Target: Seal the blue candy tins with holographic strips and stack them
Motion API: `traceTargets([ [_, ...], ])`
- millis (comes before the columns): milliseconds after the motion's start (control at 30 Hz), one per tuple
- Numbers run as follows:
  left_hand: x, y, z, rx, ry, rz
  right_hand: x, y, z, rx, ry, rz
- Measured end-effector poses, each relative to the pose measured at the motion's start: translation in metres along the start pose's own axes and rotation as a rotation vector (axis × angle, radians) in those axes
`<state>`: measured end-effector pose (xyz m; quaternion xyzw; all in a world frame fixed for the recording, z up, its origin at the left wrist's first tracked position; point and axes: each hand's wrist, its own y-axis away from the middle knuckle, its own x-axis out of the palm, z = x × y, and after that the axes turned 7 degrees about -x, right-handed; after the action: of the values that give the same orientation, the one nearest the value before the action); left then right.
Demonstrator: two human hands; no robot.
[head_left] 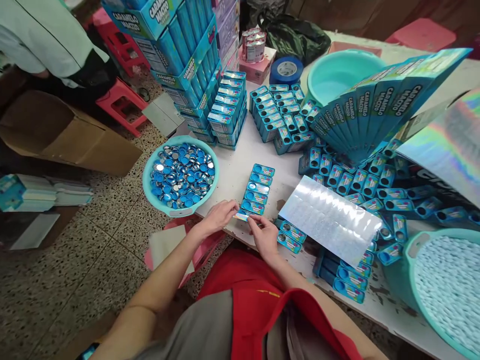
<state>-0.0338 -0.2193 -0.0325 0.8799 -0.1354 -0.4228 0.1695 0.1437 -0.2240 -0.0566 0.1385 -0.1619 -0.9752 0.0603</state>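
Observation:
Both hands meet at the table's near edge, at the front of a row of small blue boxes. A short, shiny silvery strip sits between them. My left hand is closed, its fingertips pinched at the strip's left end. My right hand pinches the strip's right end between thumb and finger. Whether the strip lies against a box beneath it is hidden. To the right of my right hand, two more small boxes lie near a large silvery sheet marked off in rows.
A turquoise basin of blue-and-silver round caps stands left. Stacked display cartons rise behind it. Many boxes with round holes, fanned cartons, an upper basin and a basin of pale pieces occupy the right. Another person stands upper left.

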Motion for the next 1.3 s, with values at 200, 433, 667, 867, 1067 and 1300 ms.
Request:
traceTargets([
  [200,0.001,-0.001,0.007,0.054,-0.015,0.020,0.003,0.002,-0.003,0.032,0.082,-0.003],
  [433,0.007,-0.015,0.018,0.089,0.062,0.004,0.008,-0.007,0.004,-0.006,0.361,-0.009],
  [667,0.048,-0.018,0.027,-0.119,0.234,-0.115,-0.003,-0.011,0.004,-0.178,0.490,-0.108],
  [867,0.081,0.010,0.012,-0.300,0.419,-0.351,-0.004,-0.008,-0.007,-0.126,0.394,-0.139],
  [1067,0.113,0.034,0.009,-0.321,0.295,-0.214,0.005,-0.008,-0.011,-0.168,0.360,-0.087],
  [1300,0.048,-0.025,-0.047,0.134,-0.038,-0.656,-0.099,-0.021,-0.006,-0.424,0.475,-0.352],
])
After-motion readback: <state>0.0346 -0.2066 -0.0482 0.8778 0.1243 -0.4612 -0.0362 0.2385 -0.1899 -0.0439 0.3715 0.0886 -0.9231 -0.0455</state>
